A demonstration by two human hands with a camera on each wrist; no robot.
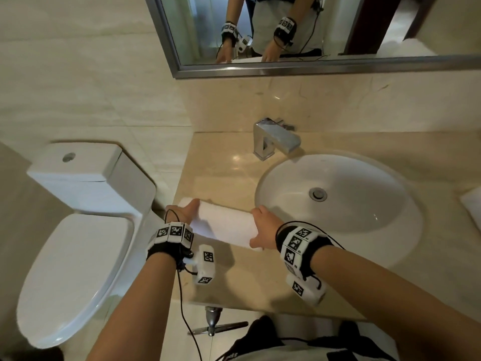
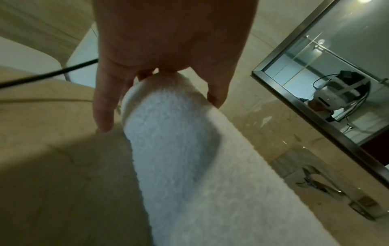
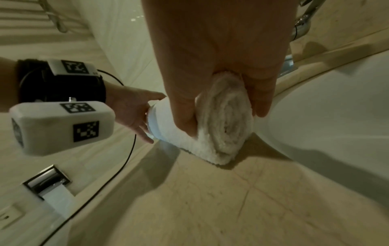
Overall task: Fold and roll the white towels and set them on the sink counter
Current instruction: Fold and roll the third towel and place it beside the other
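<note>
A rolled white towel (image 1: 223, 225) lies on the beige sink counter (image 1: 234, 277), left of the basin. My left hand (image 1: 183, 213) cups its left end, thumb over the top. My right hand (image 1: 261, 227) grips its right end, close to the basin rim. In the left wrist view the left hand (image 2: 160, 93) straddles the end of the towel (image 2: 179, 149), a finger down each side. The right wrist view shows the spiral end of the towel (image 3: 225, 119) held between the thumb and fingers of the right hand (image 3: 223, 113). The left hand (image 3: 134, 114) is at the far end.
The white sink basin (image 1: 338, 199) and chrome faucet (image 1: 276, 139) lie to the right of the towel. A toilet (image 1: 78, 256) stands left of the counter edge. Another white cloth (image 1: 472, 204) shows at the far right edge. A mirror (image 1: 286, 29) hangs above.
</note>
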